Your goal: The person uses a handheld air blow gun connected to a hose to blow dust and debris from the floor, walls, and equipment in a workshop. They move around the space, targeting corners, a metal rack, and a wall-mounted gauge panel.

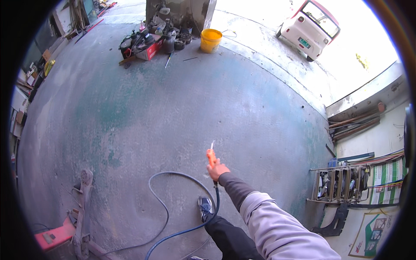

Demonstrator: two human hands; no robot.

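Note:
My right hand [218, 170] reaches forward over the concrete floor, its fingers wrapped round the handle of an orange air blow gun [211, 157]. The thin metal nozzle [212, 144] points away from me. From the bottom of the handle a blue-grey air hose [186, 232] hangs down and curls in a loop across the floor to the left. My right sleeve is light grey over a dark cuff. Below the hand, one of my shoes [205, 207] stands beside the hose. My left hand is outside the picture.
A yellow bucket [211, 41] stands far ahead, beside a red box [149, 50] and several dark containers. A red metal jack-like piece [56, 237] lies near left. A wall rack with parts [340, 184] is at right. A small white vehicle [310, 32] is outside.

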